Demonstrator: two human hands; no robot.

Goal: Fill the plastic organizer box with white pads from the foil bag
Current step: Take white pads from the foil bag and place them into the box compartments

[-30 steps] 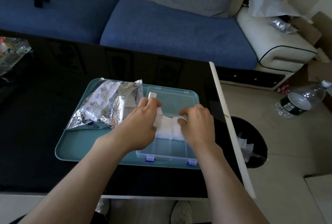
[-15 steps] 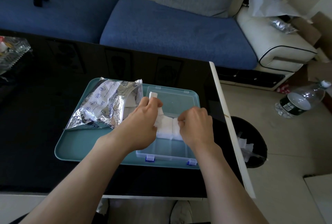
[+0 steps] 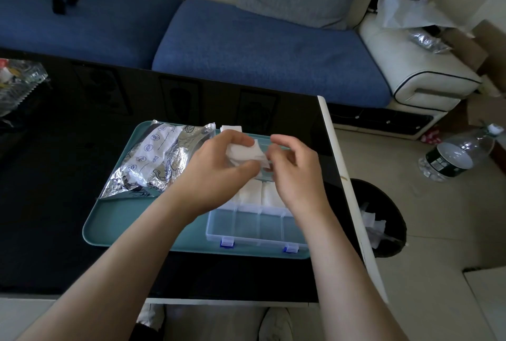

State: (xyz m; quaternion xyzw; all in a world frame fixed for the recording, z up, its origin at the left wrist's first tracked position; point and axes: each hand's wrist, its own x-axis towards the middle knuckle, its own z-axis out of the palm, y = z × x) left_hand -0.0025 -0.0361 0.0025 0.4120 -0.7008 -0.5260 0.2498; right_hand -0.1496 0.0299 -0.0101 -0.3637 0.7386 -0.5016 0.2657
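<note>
A clear plastic organizer box [image 3: 256, 227] with blue latches lies open on a teal tray [image 3: 137, 220]. Its near row of compartments is bare, and white pads [image 3: 257, 192] fill the row behind. The crumpled foil bag [image 3: 156, 161] lies on the tray's left half. My left hand [image 3: 219, 173] grips a small stack of white pads [image 3: 245, 153] above the box. Close beside it, my right hand [image 3: 294, 172] pinches the stack's right edge. One more pad [image 3: 231, 128] stands at the lid's far left corner.
The tray sits on a black glass table [image 3: 68, 149] whose right edge runs just past the box. A black waste bin [image 3: 383, 220] and a water bottle [image 3: 460, 156] are on the floor to the right. A blue sofa [image 3: 260, 47] lies behind.
Both hands have risen from the box's filled compartments, and the left hand now lifts a stack of pads above the box with the right hand's fingertips meeting it.
</note>
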